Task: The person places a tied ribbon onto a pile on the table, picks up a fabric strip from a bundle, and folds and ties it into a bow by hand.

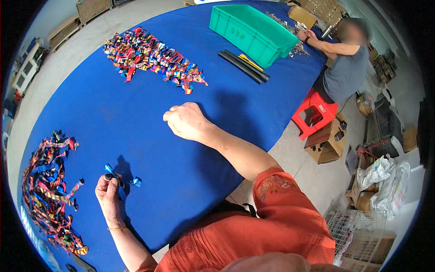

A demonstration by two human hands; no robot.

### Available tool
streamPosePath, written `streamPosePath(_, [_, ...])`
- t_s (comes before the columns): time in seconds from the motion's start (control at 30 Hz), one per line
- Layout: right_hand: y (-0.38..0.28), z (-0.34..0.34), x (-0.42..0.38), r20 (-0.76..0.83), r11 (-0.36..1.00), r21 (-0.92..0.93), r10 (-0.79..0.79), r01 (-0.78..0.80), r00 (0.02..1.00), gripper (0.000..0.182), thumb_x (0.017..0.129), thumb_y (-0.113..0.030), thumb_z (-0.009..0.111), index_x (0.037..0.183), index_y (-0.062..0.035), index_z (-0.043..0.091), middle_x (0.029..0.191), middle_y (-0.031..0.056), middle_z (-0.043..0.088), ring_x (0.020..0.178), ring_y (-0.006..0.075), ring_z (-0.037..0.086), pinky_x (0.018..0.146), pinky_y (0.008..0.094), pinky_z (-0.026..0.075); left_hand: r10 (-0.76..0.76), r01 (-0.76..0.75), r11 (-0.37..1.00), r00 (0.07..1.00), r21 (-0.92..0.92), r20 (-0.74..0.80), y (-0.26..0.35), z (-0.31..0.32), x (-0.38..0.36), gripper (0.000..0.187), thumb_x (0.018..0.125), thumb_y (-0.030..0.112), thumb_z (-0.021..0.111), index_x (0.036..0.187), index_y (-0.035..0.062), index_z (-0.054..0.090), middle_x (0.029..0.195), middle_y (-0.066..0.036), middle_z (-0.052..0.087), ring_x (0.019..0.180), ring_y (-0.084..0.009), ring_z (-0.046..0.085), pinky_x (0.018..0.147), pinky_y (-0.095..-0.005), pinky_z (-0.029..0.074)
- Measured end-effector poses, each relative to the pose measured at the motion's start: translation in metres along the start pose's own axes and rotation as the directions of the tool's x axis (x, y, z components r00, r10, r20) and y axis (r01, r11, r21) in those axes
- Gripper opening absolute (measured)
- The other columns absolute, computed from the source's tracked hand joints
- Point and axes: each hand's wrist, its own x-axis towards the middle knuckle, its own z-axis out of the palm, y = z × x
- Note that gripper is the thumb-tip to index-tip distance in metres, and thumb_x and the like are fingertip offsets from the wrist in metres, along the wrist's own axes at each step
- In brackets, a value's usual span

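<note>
My left hand (108, 195) is closed on a blue ribbon strap (121, 192) with a black piece at the fingertips. The strap's shiny blue ends stick out past my fingers, just above the blue cloth. To the left of that hand lies a long heap of loose, multicoloured ribbon straps (45, 181). My right hand (186, 121) is over the middle of the table, its fingers curled together and pointing left. What it holds, if anything, is hidden. Beyond it sits a dense pile of bundled multicoloured straps (149, 56).
A green plastic crate (244, 38) stands at the far side, with black tubes (242, 67) and a yellow strip (250, 62) beside it. Another person (346, 63) sits on a red stool (317, 115) by metal parts (299, 49). The blue table cloth (99, 113) has a curved edge.
</note>
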Motion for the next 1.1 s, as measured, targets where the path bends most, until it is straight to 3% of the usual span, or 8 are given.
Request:
streamPosePath(0.1, [0.002, 0.015, -0.002, 0.06, 0.998, -0.048, 0.043, -0.04, 0.997, 0.013, 0.087, -0.015, 0.06, 0.09, -0.0098, 0.072, 0.08, 0.0125, 0.071, 0.076, 0.033, 0.07, 0.069, 0.0485, 0.055, -0.031, 0.031, 0.998, 1.0, -0.058, -0.006, -0.002, 0.0, -0.001, 0.008, 0.097, 0.011, 0.068, 0.097, 0.005, 0.064, 0.095, -0.005, 0.071, 0.079, -0.0089, 0.058, 0.074, -0.0258, 0.048])
streamPosePath(0.2, [-0.031, -0.007, 0.002, 0.105, 0.911, 0.388, 0.105, -0.138, 0.989, 0.02, 0.089, -0.016, 0.057, 0.098, -0.0143, 0.074, 0.079, 0.0137, 0.072, 0.074, 0.0365, 0.069, 0.072, 0.0488, 0.056, 0.001, 0.001, 0.998, 1.0, -0.065, 0.023, 0.001, 0.006, -0.002, 0.008, 0.096, 0.01, 0.069, 0.098, 0.0048, 0.064, 0.096, -0.007, 0.072, 0.077, -0.0099, 0.06, 0.073, -0.0273, 0.05])
streamPosePath(0.23, [-0.042, 0.0, 0.004, 0.111, 0.926, 0.36, 0.079, -0.114, 0.991, 0.022, 0.091, -0.018, 0.057, 0.104, -0.0135, 0.073, 0.082, 0.0138, 0.071, 0.079, 0.0358, 0.07, 0.076, 0.0483, 0.056, -0.004, 0.006, 0.998, 0.999, -0.058, 0.035, 0.003, 0.007, -0.002, 0.008, 0.096, 0.01, 0.069, 0.098, 0.0046, 0.064, 0.097, -0.007, 0.072, 0.077, -0.0102, 0.06, 0.074, -0.0272, 0.05])
streamPosePath(0.4, [-0.119, 0.003, 0.005, 0.313, 0.816, 0.573, -0.125, -0.082, 0.941, 0.042, 0.094, -0.029, 0.066, 0.129, -0.0061, 0.058, 0.119, 0.0178, 0.064, 0.11, 0.0364, 0.065, 0.093, 0.0463, 0.053, 0.007, -0.005, 1.0, 0.997, -0.021, 0.078, 0.007, 0.013, -0.006, 0.012, 0.094, 0.014, 0.073, 0.096, 0.0045, 0.065, 0.093, -0.005, 0.071, 0.077, -0.0083, 0.06, 0.073, -0.0251, 0.049])
streamPosePath(0.5, [-0.137, 0.042, 0.017, 0.215, 0.66, 0.746, -0.108, -0.092, 0.971, 0.04, 0.097, -0.028, 0.066, 0.125, -0.001, 0.06, 0.115, 0.0181, 0.068, 0.108, 0.031, 0.067, 0.093, 0.0434, 0.053, 0.052, -0.042, 0.994, 0.994, -0.1, 0.101, 0.008, 0.014, -0.008, 0.012, 0.095, 0.014, 0.072, 0.096, 0.0048, 0.065, 0.089, -0.002, 0.07, 0.076, -0.0079, 0.06, 0.072, -0.0243, 0.048])
streamPosePath(0.7, [-0.168, 0.081, 0.032, 0.34, 0.274, 0.899, 0.055, -0.342, 0.939, 0.032, 0.099, -0.03, 0.064, 0.111, 0.0, 0.068, 0.094, 0.0084, 0.073, 0.087, 0.0159, 0.068, 0.078, 0.0333, 0.054, 0.081, -0.08, 0.981, 0.997, -0.179, 0.003, 0.014, 0.008, -0.003, 0.006, 0.098, 0.003, 0.062, 0.095, 0.005, 0.066, 0.087, 0.001, 0.067, 0.076, -0.0068, 0.059, 0.072, -0.0237, 0.047])
streamPosePath(0.83, [-0.179, 0.092, 0.028, 0.359, 0.198, 0.905, 0.115, -0.376, 0.926, 0.03, 0.102, -0.029, 0.06, 0.108, -0.001, 0.068, 0.086, 0.0032, 0.069, 0.08, 0.0107, 0.064, 0.069, 0.0296, 0.052, 0.072, -0.074, 0.99, 0.997, -0.123, -0.026, 0.006, -0.001, 0.002, 0.006, 0.098, 0.004, 0.063, 0.092, 0.0056, 0.066, 0.086, 0.003, 0.066, 0.077, -0.0047, 0.057, 0.073, -0.0217, 0.045])
streamPosePath(1.1, [-0.172, 0.098, 0.017, 0.31, 0.198, 0.923, 0.119, -0.329, 0.943, 0.023, 0.105, -0.019, 0.058, 0.117, -0.0003, 0.061, 0.1, 0.0036, 0.066, 0.092, 0.01, 0.062, 0.079, 0.0281, 0.052, 0.076, -0.076, 0.993, 0.997, -0.088, 0.007, 0.007, 0.003, -0.001, 0.005, 0.098, 0.004, 0.063, 0.093, 0.0046, 0.064, 0.087, 0.001, 0.068, 0.077, -0.0058, 0.06, 0.072, -0.0217, 0.048])
